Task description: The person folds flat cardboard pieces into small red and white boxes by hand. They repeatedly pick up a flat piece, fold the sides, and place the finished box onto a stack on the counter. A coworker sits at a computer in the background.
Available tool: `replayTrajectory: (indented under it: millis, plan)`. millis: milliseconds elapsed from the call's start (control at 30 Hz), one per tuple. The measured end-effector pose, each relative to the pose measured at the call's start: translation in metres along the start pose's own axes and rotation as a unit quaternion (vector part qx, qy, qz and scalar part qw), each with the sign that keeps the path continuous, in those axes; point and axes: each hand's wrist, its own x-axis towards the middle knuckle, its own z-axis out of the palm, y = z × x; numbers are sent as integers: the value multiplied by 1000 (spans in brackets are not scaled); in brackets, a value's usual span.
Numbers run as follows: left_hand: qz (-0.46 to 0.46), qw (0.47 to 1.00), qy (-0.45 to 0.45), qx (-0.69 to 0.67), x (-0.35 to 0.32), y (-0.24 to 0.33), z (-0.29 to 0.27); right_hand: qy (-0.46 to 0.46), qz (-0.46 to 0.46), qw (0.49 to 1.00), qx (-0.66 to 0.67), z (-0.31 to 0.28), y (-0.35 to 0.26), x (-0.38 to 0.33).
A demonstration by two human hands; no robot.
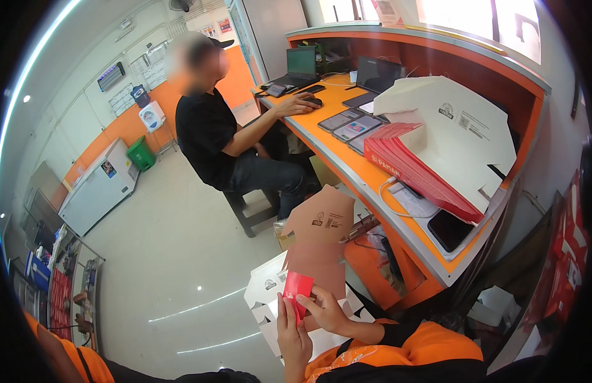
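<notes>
Flat cartons point(414, 167) on counter point(347, 150) — right

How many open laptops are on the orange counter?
2. One black open laptop stands at the orange counter's far end by the seated person's hand; the second black open laptop sits just right of it. The white cardboard sheets may hide more.

A: What is the flat cardboard box blank point(323, 246) doing?
B: It is standing upright, brown inner side facing us, its red printed flap point(297, 288) folding forward at the bottom.
</notes>
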Motion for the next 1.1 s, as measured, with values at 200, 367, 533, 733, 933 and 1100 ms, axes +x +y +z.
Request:
replayTrajectory:
  millis: [200, 367, 533, 733, 933, 1100]
  plan:
    - [-46, 998, 38, 29, 1, 4, 5, -17, 45, 999, -7, 12, 3, -9]
    - [-2, 999, 47, 25, 1, -10, 9, -45, -23, 997, -66, 14, -4, -9]
    - [-131, 941, -44, -310, 2, -27, -17, -144, -27, 980, -132, 3, -31, -3]
    - [-52, 992, 10, -113, 19, -12, -32, -113, 11, 992, 56, -22, -28, 14]
    - [-17, 996, 61, -59, 30, -14, -44, -28, 41, 994, -94, -11, -66, 29]
    - [12, 995, 98, -29, 34, -9, -50, -17, -112, 956, -270, 7, -58, 18]
